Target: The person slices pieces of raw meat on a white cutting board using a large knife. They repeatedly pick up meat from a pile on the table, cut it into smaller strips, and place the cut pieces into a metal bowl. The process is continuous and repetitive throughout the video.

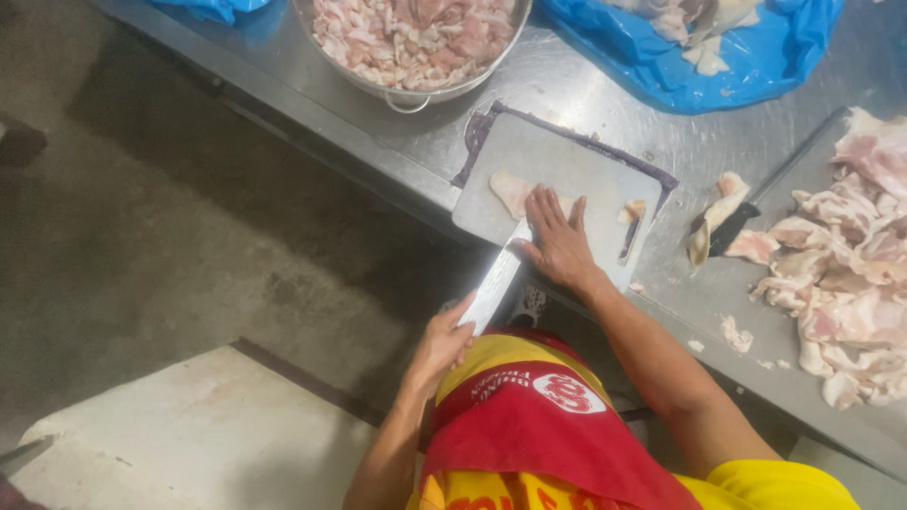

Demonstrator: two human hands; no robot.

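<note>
A grey cutting board (567, 156) lies on a dark purple cloth at the edge of a steel table (605, 94). On it rests a pale slab of raw meat (508, 191). My right hand (559, 244) presses flat on the board and the meat's near end, fingers spread. My left hand (442, 342) grips the handle of a long, wide-bladed knife (499, 276). Its blade reaches up to the board's near edge beside my right thumb. A small scrap of meat (631, 210) sits further right on the board.
A metal bowl (408, 94) of cut meat stands behind the board. Blue plastic sheeting (756, 66) with meat lies at the back right. A pile of raw meat (850, 274) and a black-handled knife (742, 227) are on the right. Concrete floor and a pale slab (189, 434) lie left.
</note>
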